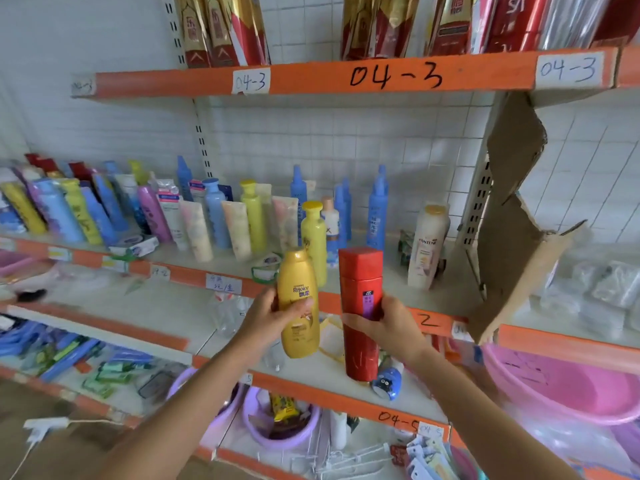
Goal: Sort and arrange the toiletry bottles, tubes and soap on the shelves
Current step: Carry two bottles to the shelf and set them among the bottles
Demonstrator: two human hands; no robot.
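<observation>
My left hand (273,318) grips a golden-yellow Rejoice bottle (299,303) upright in front of the middle shelf (398,271). Beside it, my right hand (388,327) holds a tall red bottle (360,306) around its middle. Both bottles hang in the air before the shelf's orange edge. Behind them on the shelf stand a yellow bottle (314,237), several blue bottles (377,206), pale tubes (239,230) and a white Pantene bottle (427,244). Further left, a crowded row of coloured bottles (69,209) leans along the shelf.
A bent cardboard divider (512,220) stands at the shelf's right end. Red and gold packets (221,29) fill the top shelf. A pink basin (568,382) sits lower right, purple basins (277,420) below. A small blue bottle (386,382) lies on the lower shelf.
</observation>
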